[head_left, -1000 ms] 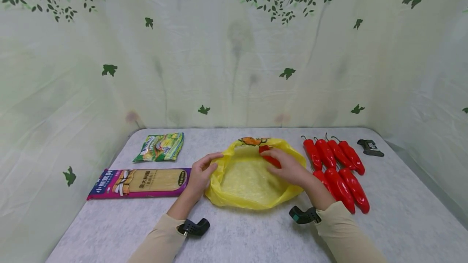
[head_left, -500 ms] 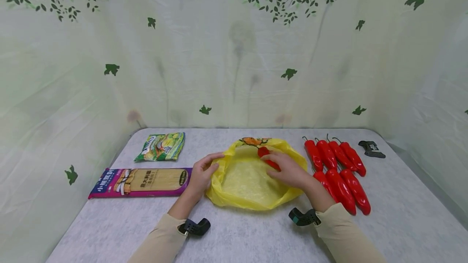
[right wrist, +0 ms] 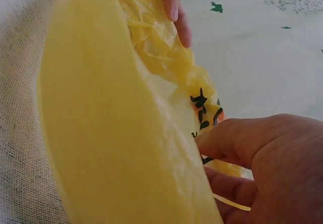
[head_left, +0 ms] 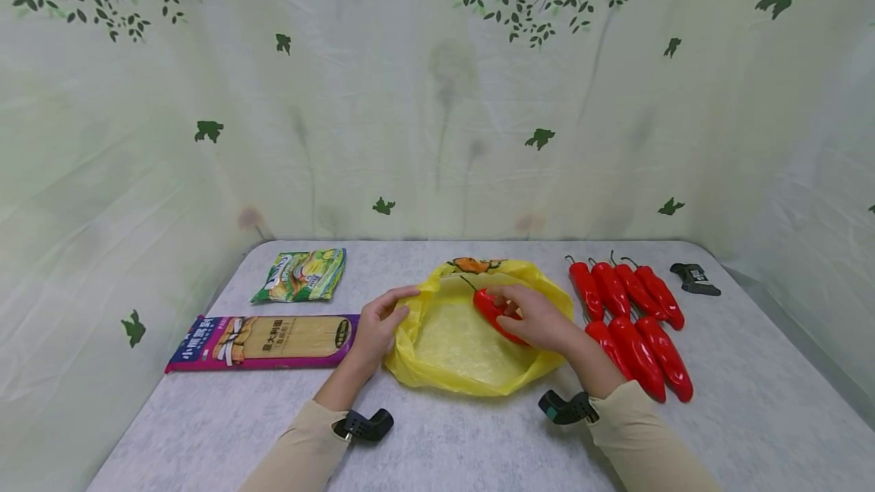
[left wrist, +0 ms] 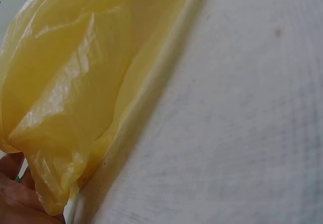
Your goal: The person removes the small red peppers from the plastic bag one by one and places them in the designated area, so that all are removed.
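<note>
A yellow plastic bag [head_left: 437,370] stands with its mouth spread wide in the middle of the table. At its left rim, my left hand [head_left: 372,329] grips the plastic between thumb and fingers; the left wrist view shows the film bunched beside the fingers [left wrist: 17,196]. Inside the bag, a red chili pepper [head_left: 488,310] lies slanted, its thin stem pointing back left. My right hand [head_left: 540,317] is over the pepper, fingers loosely parted around it. The right wrist view shows this hand behind the bag's wall, with the pepper hidden.
Several red chili peppers [head_left: 636,351] lie in two rows right of the bag, near a small black packet [head_left: 694,278]. On the left are a long pasta pack [head_left: 273,340] and a green-yellow snack packet [head_left: 301,275]. A printed curtain [head_left: 437,97] surrounds the table [head_left: 444,446].
The pepper has dropped from between my right fingers and sits lower in the bag, its stem now in sight. The right fingers have loosened; the left hand keeps its place.
</note>
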Demonstrator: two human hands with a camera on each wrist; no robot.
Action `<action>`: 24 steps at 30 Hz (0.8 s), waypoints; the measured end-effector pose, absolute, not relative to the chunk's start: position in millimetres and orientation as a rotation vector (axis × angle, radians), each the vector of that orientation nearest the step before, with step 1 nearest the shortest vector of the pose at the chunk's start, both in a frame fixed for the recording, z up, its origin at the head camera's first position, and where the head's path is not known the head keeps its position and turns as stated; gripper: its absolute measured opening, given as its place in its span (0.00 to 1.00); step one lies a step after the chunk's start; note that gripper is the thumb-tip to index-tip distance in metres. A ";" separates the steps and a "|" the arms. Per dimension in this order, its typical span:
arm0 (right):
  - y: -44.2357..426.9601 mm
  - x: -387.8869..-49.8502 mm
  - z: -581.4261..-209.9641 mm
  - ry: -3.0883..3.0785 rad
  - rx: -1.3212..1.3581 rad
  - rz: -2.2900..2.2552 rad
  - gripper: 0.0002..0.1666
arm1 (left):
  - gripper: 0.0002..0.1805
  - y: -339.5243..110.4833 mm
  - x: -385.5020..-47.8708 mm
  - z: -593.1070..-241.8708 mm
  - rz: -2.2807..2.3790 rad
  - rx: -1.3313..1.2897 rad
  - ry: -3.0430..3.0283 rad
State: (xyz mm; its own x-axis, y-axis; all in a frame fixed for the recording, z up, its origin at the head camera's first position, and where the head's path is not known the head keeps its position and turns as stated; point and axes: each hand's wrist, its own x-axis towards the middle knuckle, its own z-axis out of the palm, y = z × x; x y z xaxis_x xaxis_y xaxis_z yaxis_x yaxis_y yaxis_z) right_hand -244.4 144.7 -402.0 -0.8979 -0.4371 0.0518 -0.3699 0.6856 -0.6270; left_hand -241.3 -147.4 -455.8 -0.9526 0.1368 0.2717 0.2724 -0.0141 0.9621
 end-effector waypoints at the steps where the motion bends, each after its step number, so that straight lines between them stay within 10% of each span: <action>1: 144.4 -244.6 -402.0 2.787 -0.670 -1.005 0.27 | 0.18 -147.2 -241.1 -455.8 -2.126 -0.444 -2.134; 24: 137.3 -237.9 -407.1 2.749 -0.596 -0.881 0.24 | 0.18 -148.2 -242.7 -456.5 -2.107 -0.430 -2.166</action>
State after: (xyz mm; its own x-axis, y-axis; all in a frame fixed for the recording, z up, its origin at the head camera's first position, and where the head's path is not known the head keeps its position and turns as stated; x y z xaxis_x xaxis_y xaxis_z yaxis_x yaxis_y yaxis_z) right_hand -237.9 137.3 -407.1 -0.9003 -0.4312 -0.0600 -0.3161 0.7422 -0.5910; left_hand -242.7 -148.2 -456.5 -0.9564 0.1375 0.2578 0.2614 0.0091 0.9652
